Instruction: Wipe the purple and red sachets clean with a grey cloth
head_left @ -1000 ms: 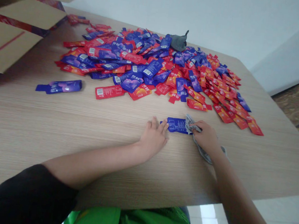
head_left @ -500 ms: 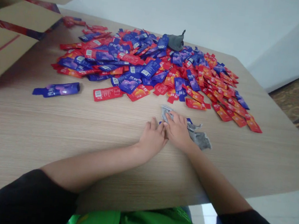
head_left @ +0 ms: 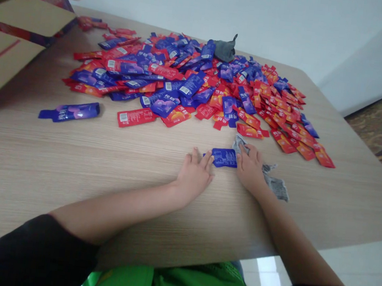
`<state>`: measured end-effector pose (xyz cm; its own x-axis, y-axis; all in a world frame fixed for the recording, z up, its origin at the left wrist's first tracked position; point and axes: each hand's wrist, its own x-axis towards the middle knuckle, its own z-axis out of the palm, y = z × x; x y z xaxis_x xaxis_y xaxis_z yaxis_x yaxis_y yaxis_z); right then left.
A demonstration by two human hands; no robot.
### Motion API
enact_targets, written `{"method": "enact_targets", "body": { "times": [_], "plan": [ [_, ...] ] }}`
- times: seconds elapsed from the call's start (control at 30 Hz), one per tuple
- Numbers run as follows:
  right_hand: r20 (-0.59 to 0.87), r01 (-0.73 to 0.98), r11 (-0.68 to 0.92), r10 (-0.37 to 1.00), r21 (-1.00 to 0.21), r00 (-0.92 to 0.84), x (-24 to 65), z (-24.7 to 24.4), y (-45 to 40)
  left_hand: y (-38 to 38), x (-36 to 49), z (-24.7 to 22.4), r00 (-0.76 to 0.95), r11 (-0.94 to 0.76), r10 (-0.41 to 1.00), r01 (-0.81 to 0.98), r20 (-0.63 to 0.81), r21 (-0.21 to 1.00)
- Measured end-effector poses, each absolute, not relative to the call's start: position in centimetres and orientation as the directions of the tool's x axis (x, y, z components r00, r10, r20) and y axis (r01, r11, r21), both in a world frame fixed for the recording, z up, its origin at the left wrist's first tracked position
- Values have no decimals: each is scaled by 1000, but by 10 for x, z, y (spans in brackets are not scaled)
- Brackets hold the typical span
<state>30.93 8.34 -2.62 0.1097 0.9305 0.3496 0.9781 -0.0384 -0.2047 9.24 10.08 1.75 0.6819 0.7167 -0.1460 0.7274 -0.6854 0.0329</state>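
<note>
A blue pouch (head_left: 224, 158) lies flat on the table in front of me, its printed face up. Fingers of my left hand (head_left: 196, 173) rest on its narrow left end, spread and pressing down. Under my right hand (head_left: 250, 167) is a grey cloth (head_left: 277, 187), pressed against the pouch's right end. Part of the cloth pokes out beyond the fingertips and the rest trails to the right of the wrist. The palm hides the cloth's middle.
A big heap of red and blue pouches (head_left: 184, 81) covers the back of the table (head_left: 134, 164). A dark grey cloth bundle (head_left: 225, 49) sits on it. One blue pouch (head_left: 74, 112) and one red pouch (head_left: 136, 117) lie in front. An open cardboard box (head_left: 27, 16) stands at left.
My right hand has slid rightward with the grey cloth, uncovering the blue pouch's middle. My left hand has stayed at the pouch's left end.
</note>
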Motion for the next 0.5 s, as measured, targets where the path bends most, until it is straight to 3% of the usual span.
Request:
{"method": "enact_targets", "body": {
  "times": [0.13, 0.23, 0.33, 0.5],
  "plan": [
    [350, 934, -4, 927, -358, 138, 324, -16, 88, 100, 92, 18, 679, -682, 722, 731, -130, 28],
    [445, 881, 50, 876, -471, 188, 312, 2, 90, 100, 92, 18, 683, -685, 720, 727, -120, 31],
    [516, 876, 189, 853, -444, 78, 283, 11, 93, 99, 91, 18, 685, -686, 720, 726, -113, 34],
    [397, 891, 311, 902, -330, -168, 252, -13, 105, 99, 91, 19, 684, -685, 720, 727, -118, 38]
  ]
}}
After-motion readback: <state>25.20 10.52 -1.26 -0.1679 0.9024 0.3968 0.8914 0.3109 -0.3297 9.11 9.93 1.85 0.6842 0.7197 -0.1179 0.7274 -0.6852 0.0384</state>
